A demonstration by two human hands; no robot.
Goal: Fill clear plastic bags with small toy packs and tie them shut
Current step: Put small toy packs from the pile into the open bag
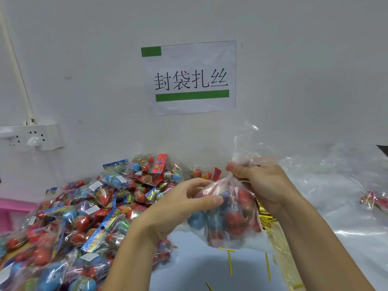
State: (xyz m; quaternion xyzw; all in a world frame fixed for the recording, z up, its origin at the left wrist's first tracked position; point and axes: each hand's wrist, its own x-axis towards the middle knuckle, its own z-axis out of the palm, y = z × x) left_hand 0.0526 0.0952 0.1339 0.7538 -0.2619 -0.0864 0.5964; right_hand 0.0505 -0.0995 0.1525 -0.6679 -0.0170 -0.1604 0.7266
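A clear plastic bag point(233, 219) filled with red and blue toy packs hangs above the table at centre. My right hand point(262, 181) grips its gathered neck from the right, with the loose bag top sticking up above the fist. My left hand point(189, 202) holds the bag's upper left side, thumb across the front. A big heap of small toy packs point(84, 206) lies on the left of the table. Gold twist ties point(230, 261) are scattered on the table below the bag, with a shiny bundle of them point(265, 215) behind it.
Empty clear bags point(336, 185) are spread over the table's right side, with a tied pack point(373, 201) at the far right. A paper sign point(189, 76) hangs on the white wall. A power strip point(31, 137) is mounted at left, above a pink object point(14, 206).
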